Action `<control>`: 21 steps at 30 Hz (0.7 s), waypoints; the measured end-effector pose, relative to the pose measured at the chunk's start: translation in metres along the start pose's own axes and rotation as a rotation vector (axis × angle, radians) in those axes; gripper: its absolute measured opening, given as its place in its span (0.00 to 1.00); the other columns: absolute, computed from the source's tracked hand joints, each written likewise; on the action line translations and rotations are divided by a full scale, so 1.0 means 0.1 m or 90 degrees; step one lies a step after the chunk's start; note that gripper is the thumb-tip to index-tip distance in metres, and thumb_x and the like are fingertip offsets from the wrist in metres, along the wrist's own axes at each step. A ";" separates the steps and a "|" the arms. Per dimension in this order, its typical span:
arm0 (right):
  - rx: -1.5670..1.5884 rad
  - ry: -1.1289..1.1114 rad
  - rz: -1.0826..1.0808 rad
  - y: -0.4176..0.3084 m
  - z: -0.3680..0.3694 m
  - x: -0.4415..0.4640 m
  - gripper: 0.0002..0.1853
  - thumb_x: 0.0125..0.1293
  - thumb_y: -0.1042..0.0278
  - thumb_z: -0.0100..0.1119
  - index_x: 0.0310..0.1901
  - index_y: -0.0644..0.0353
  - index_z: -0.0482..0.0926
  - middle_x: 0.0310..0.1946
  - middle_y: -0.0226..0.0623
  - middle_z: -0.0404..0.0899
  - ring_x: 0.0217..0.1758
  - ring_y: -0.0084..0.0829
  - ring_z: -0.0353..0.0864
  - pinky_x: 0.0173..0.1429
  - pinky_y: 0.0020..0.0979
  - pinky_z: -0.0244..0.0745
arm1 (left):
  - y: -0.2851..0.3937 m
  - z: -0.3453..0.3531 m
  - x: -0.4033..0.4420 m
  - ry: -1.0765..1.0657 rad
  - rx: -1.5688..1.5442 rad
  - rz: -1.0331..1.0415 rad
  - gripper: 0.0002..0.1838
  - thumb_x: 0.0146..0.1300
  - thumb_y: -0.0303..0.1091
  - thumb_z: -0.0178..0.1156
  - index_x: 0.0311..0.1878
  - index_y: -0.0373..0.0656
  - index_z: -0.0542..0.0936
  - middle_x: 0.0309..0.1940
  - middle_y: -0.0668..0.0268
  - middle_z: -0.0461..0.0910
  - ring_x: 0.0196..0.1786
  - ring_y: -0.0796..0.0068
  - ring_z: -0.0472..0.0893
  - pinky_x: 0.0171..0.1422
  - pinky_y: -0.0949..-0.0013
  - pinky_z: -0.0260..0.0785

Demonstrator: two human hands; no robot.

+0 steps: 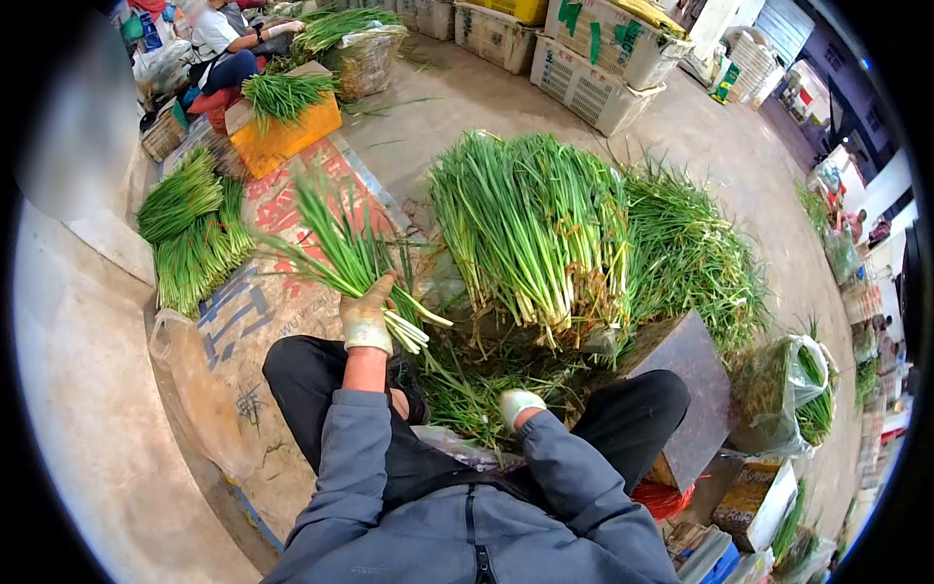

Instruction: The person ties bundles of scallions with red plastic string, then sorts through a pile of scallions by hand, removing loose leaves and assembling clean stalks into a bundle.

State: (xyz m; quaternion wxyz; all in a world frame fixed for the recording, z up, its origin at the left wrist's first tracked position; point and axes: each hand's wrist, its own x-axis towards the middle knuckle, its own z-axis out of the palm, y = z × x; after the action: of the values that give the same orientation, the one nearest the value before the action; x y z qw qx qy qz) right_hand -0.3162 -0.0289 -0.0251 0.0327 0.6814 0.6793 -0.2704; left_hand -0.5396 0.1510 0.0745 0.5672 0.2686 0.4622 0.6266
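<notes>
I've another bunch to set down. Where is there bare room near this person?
Free: printed cardboard between the left-side bundles and left knee; concrete floor between the big central pile of greens and stacked white crates. Crowded: between the knees, where loose greens lie beside the right hand.

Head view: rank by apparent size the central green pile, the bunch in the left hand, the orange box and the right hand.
1. Central green pile
2. Bunch in the left hand
3. Orange box
4. Right hand
The box is farther away.
</notes>
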 end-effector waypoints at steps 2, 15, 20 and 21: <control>0.041 -0.059 0.079 0.01 -0.13 -0.05 0.16 0.65 0.57 0.60 0.49 0.57 0.84 0.44 0.49 0.85 0.50 0.50 0.84 0.53 0.45 0.79 | 0.10 0.08 -0.03 -0.016 -0.043 0.042 0.17 0.55 0.19 0.71 0.48 0.38 0.80 0.39 0.58 0.87 0.29 0.71 0.83 0.23 0.71 0.68; 0.754 -0.099 -0.208 -0.71 -0.85 0.11 0.17 0.70 0.64 0.55 0.52 0.70 0.78 0.37 0.37 0.83 0.36 0.25 0.84 0.45 0.30 0.79 | -0.02 0.13 -0.31 -0.081 -0.068 -0.256 0.08 0.58 0.29 0.71 0.41 0.39 0.85 0.29 0.63 0.84 0.19 0.74 0.76 0.20 0.72 0.70; 0.726 0.131 -0.078 -0.66 -0.67 0.21 0.17 0.69 0.68 0.62 0.56 0.66 0.77 0.32 0.29 0.80 0.30 0.19 0.77 0.36 0.23 0.74 | -0.10 0.04 -0.25 -0.099 -0.096 -0.349 0.11 0.61 0.28 0.70 0.46 0.38 0.85 0.31 0.63 0.85 0.22 0.73 0.78 0.23 0.70 0.73; 0.834 0.087 -0.063 -0.64 -0.75 0.19 0.20 0.69 0.68 0.62 0.60 0.65 0.75 0.38 0.30 0.81 0.32 0.19 0.77 0.37 0.23 0.74 | -0.11 0.03 -0.25 -0.106 -0.087 -0.374 0.10 0.63 0.27 0.67 0.47 0.39 0.84 0.36 0.62 0.86 0.24 0.74 0.79 0.25 0.71 0.74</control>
State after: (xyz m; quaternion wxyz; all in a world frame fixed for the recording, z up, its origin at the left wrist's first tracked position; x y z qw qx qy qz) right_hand -0.3536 0.0239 0.0518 -0.4442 0.5441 0.4052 -0.5852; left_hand -0.5266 0.1274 0.0704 0.7765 0.1349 0.4291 0.4412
